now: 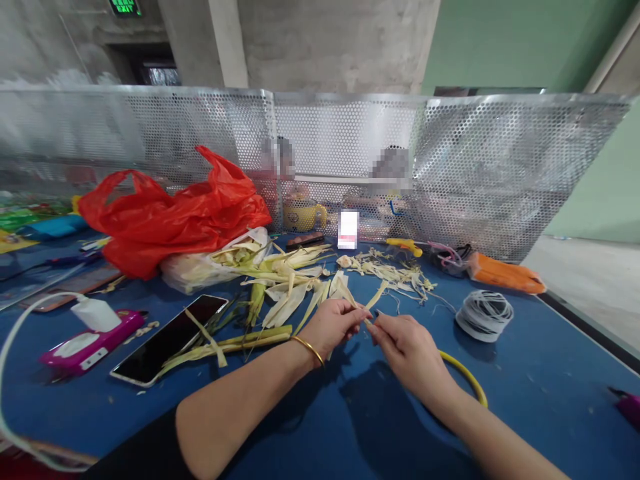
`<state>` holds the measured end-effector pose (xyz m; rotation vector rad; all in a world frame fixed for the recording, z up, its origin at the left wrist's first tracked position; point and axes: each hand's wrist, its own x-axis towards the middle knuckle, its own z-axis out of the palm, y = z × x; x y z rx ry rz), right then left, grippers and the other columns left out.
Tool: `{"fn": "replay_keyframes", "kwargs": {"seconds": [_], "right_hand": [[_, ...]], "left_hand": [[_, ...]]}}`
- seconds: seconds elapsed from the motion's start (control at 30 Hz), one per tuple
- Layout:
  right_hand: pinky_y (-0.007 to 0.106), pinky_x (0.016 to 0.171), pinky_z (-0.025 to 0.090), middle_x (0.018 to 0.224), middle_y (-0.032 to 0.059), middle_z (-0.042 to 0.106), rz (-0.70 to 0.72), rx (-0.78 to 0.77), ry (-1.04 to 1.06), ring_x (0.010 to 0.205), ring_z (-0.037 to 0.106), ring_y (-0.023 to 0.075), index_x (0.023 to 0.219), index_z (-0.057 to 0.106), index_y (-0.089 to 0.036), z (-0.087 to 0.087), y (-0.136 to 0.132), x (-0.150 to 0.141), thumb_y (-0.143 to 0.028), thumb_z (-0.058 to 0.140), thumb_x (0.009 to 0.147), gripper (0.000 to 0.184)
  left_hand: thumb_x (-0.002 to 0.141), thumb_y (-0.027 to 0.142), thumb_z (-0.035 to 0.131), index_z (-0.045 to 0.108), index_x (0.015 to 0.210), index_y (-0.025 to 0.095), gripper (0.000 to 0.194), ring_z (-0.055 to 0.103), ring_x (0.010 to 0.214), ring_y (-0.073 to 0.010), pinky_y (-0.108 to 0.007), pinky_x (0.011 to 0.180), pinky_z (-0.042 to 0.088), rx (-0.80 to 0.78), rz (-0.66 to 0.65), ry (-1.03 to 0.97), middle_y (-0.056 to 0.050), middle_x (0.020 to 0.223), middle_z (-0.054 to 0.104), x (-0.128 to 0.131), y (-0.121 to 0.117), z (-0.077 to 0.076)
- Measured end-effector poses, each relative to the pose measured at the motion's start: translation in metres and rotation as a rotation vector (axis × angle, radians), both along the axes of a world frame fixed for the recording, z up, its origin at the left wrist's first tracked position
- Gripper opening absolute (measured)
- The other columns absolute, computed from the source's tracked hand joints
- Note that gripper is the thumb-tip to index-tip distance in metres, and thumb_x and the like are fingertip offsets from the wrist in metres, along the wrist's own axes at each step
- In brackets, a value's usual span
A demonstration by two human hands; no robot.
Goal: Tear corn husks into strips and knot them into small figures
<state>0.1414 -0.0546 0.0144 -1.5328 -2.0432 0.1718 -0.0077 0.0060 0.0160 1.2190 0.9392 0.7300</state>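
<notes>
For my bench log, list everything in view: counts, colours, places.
Table: one, blue, foreground.
Screen: one, silver, back.
Plastic bag: one, red, back left.
Loose husks: many, pale, centre.
Phone: one, black, left.
Power strip: one, magenta, left.
Plug: one, white, on power strip.
Cable: one, white, left edge.
Mug: one, yellow, centre back.
Lit panel: one, white, centre back.
Handle: one, yellow, back, right of centre.
Pouch: one, orange, back right.
Cord coil: one, white, right.
Curved tube: one, yellow, right.
Exit sign: one, green, top left.
People: two, blurred, beyond screen.
Held strip: one, pale, centre.
Left hand: one, bare, centre, gold bracelet.
Right hand: one, bare, centre.
</notes>
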Motion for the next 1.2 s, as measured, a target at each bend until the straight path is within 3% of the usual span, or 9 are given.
{"fn": "replay_keyframes", "kwargs": {"seconds": [0.2,0.3,0.37,0.67,0.8,0.9,1.03,1.13,1.2], "right_hand": [[0.025,0.055,0.036,0.053,-0.0008,0.056,-0.064,-0.374,0.596,0.052,0.049,0.0131,0.063,0.059,-0.019,0.004,0.013,0.011,-0.059,0.041,0.087,0.050],[0.027,0.062,0.042,0.057,-0.0007,0.057,-0.084,-0.363,0.902,0.057,0.053,0.0140,0.065,0.059,-0.018,0.004,0.018,0.012,-0.063,0.057,0.076,0.046],[0.027,0.065,0.043,0.057,-0.0008,0.058,-0.069,-0.323,0.976,0.059,0.054,0.0140,0.062,0.057,-0.018,0.003,0.017,0.011,-0.059,0.065,0.071,0.042],[0.029,0.061,0.041,0.054,-0.0005,0.057,-0.154,-0.144,0.782,0.056,0.052,0.0156,0.063,0.059,-0.019,-0.007,0.021,0.014,-0.044,0.064,0.074,0.028],[0.035,0.081,0.043,0.095,0.0067,0.068,-0.128,0.114,0.389,0.088,0.060,0.0221,0.093,0.066,-0.022,0.003,0.017,0.018,-0.036,0.062,0.080,0.020],[0.042,0.100,0.033,0.082,0.0010,0.069,0.024,0.135,0.140,0.084,0.062,0.0180,0.075,0.065,-0.024,0.005,0.011,0.012,-0.030,0.056,0.087,0.016],[0.040,0.101,0.033,0.068,-0.0020,0.064,0.017,0.215,0.137,0.071,0.060,0.0143,0.067,0.058,-0.022,-0.002,0.007,0.004,-0.026,0.051,0.090,0.025],[0.038,0.095,0.039,0.073,0.0007,0.066,-0.028,0.246,0.170,0.076,0.061,0.0167,0.069,0.059,-0.022,-0.005,0.009,0.007,-0.028,0.051,0.091,0.024],[0.037,0.091,0.041,0.085,0.0040,0.069,-0.062,0.282,0.181,0.087,0.061,0.0198,0.077,0.062,-0.022,-0.001,0.012,0.013,-0.030,0.050,0.092,0.021]], "left_hand": [[0.069,0.050,0.068,0.066,0.078,0.012,0.038,0.034,0.042,-0.0033,-0.019,0.042,0.016,-0.040,-0.120,-0.026,0.006,0.054,0.048,-0.006,0.004,0.002],[0.076,0.054,0.059,0.066,0.080,0.012,0.042,0.036,0.044,-0.0039,-0.020,0.043,0.016,-0.039,-0.192,-0.007,0.003,0.058,0.052,-0.006,0.002,0.000],[0.077,0.054,0.057,0.065,0.078,0.012,0.042,0.035,0.044,-0.0043,-0.021,0.043,0.016,-0.014,-0.231,0.024,0.003,0.058,0.052,-0.004,-0.002,-0.002],[0.072,0.043,0.063,0.067,0.070,0.013,0.031,0.031,0.046,-0.0070,-0.023,0.047,0.020,0.135,-0.342,0.066,0.005,0.048,0.042,-0.002,-0.010,-0.006],[0.076,0.042,0.058,0.072,0.075,0.014,0.031,0.033,0.045,-0.0076,-0.023,0.048,0.023,0.197,-0.357,0.139,0.005,0.049,0.046,-0.001,-0.012,-0.010],[0.079,0.039,0.053,0.069,0.065,0.016,0.031,0.036,0.043,-0.0083,-0.023,0.047,0.027,0.224,-0.364,0.182,0.004,0.048,0.049,0.000,-0.015,-0.010],[0.077,0.036,0.056,0.059,0.048,0.016,0.035,0.040,0.043,-0.0085,-0.023,0.047,0.030,0.251,-0.388,0.201,0.002,0.047,0.051,0.001,-0.020,-0.010],[0.076,0.036,0.060,0.066,0.057,0.015,0.029,0.043,0.042,-0.0082,-0.022,0.047,0.032,0.161,-0.412,0.157,0.002,0.048,0.054,0.004,-0.022,-0.013],[0.076,0.038,0.061,0.070,0.068,0.014,0.027,0.047,0.043,-0.0087,-0.021,0.047,0.033,0.056,-0.333,0.094,0.000,0.051,0.058,0.005,-0.020,-0.015]]}}
